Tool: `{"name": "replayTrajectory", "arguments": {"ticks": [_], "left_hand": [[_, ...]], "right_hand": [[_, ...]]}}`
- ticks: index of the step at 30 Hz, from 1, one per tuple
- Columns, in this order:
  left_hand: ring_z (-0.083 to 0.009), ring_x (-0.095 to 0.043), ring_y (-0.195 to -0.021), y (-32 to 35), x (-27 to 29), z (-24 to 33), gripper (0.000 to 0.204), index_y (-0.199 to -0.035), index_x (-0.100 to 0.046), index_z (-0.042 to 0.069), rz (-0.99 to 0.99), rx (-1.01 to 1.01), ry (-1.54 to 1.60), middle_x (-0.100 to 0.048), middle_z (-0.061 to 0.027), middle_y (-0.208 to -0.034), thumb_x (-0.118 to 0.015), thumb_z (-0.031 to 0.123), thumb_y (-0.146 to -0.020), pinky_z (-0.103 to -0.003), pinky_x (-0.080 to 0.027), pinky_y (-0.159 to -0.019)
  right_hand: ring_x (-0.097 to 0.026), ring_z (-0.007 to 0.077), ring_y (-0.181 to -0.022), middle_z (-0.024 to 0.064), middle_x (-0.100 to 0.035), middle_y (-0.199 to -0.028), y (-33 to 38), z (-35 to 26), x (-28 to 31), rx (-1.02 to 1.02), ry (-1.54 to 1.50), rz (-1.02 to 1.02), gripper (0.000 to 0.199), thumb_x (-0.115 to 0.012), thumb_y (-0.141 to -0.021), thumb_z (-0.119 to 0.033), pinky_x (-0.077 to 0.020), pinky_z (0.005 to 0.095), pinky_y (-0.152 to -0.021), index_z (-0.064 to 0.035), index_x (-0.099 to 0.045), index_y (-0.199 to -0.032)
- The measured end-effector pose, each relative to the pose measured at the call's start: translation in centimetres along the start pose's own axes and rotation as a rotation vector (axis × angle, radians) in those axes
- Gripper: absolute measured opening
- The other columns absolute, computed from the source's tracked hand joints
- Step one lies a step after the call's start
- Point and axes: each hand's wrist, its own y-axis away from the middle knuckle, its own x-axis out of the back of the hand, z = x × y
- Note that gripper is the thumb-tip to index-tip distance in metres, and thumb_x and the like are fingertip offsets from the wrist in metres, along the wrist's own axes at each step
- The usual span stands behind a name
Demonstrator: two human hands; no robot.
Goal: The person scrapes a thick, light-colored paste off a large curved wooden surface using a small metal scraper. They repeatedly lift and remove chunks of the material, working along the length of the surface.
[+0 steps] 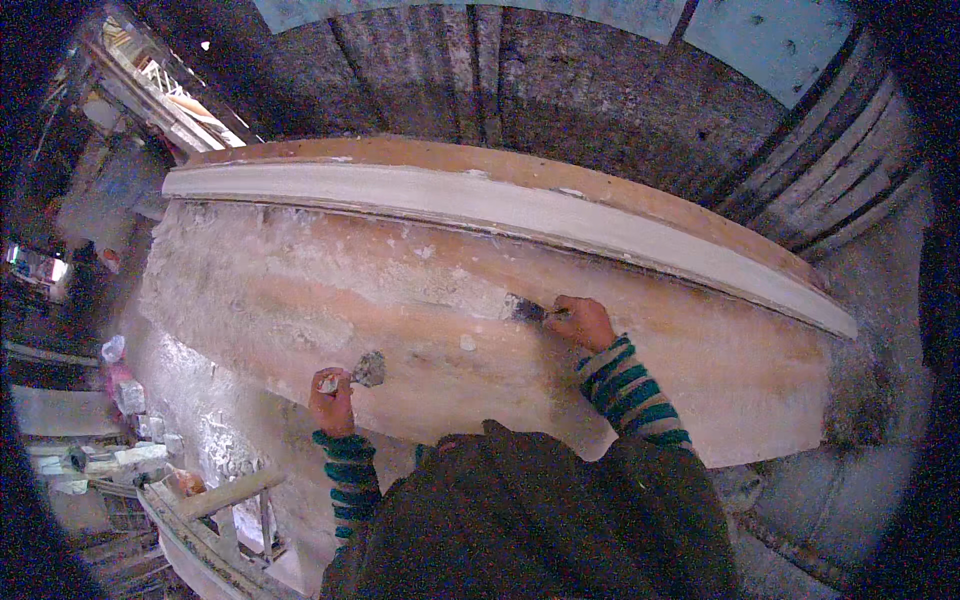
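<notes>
A large wooden panel [640, 350] lies before me, its left and upper middle smeared with whitish, rough filler [240, 260]. My right hand [582, 324] is closed round the handle of a putty knife [524, 308], whose dark blade rests at the right end of a whitish smear. Lower and to the left, my left hand [333, 397] grips a second putty knife [369, 369], its blade coated in grey-white paste and pointing right, over the panel's near edge. Along the panel's far side runs a long white-coated moulding [480, 200] with a bare brown strip behind it.
At the lower left stands a wooden frame [235, 495], with pale clutter [120, 460] beside it. Beyond the panel rises a dark, stained wall [600, 75] with ribs. Another pale wooden piece [180, 100] leans at the upper left. White residue is scattered over the floor [215, 420].
</notes>
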Motion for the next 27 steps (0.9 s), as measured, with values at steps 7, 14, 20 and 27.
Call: {"name": "replayTrajectory", "arguments": {"ticks": [7, 14, 20, 27], "left_hand": [[-0.0089, -0.051, -0.062, 0.2, -0.3, -0.6, 0.012, -0.086, -0.056, 0.007, 0.046, -0.005, 0.012, -0.052, -0.0016, -0.078, -0.064, 0.008, -0.078, -0.022, -0.047, -0.054], [-0.0104, -0.054, -0.066, 0.1, -0.4, -0.2, 0.013, -0.085, -0.055, 0.008, 0.018, 0.009, 0.003, -0.053, -0.0019, -0.084, -0.065, 0.009, -0.077, -0.025, -0.050, -0.055], [-0.0113, -0.055, -0.068, 0.2, 0.5, -1.0, 0.012, -0.086, -0.055, 0.007, 0.020, 0.039, 0.109, -0.056, -0.0025, -0.084, -0.064, 0.008, -0.078, -0.025, -0.050, -0.058], [-0.0150, -0.059, -0.078, 1.8, -2.2, -2.3, 0.018, -0.093, -0.053, 0.005, -0.076, -0.029, 0.199, -0.059, -0.0055, -0.086, -0.064, 0.005, -0.078, -0.026, -0.051, -0.061]], "right_hand": [[-0.062, 0.0206, -0.067, 0.0087, -0.065, -0.074, 4.0, 6.5, 5.6, -0.149, 0.075, -0.074, 0.028, -0.068, -0.070, -0.034, -0.0486, 0.0327, -0.063, -0.0092, -0.066, -0.082], [-0.061, 0.0323, -0.073, 0.0148, -0.064, -0.082, -2.5, -3.2, -4.5, -0.009, -0.085, -0.067, 0.029, -0.061, -0.074, -0.036, -0.0484, 0.0393, -0.066, -0.0092, -0.064, -0.084], [-0.060, 0.0356, -0.071, 0.0166, -0.062, -0.076, -4.3, -7.8, -5.0, -0.006, 0.072, -0.165, 0.032, -0.061, -0.073, -0.038, -0.0472, 0.0422, -0.063, -0.0072, -0.057, -0.081], [-0.058, 0.0341, -0.063, 0.0157, -0.059, -0.066, -0.6, -6.8, 3.0, -0.094, 0.206, -0.117, 0.036, -0.065, -0.070, -0.038, -0.0443, 0.0433, -0.057, -0.0050, -0.052, -0.076]]}}
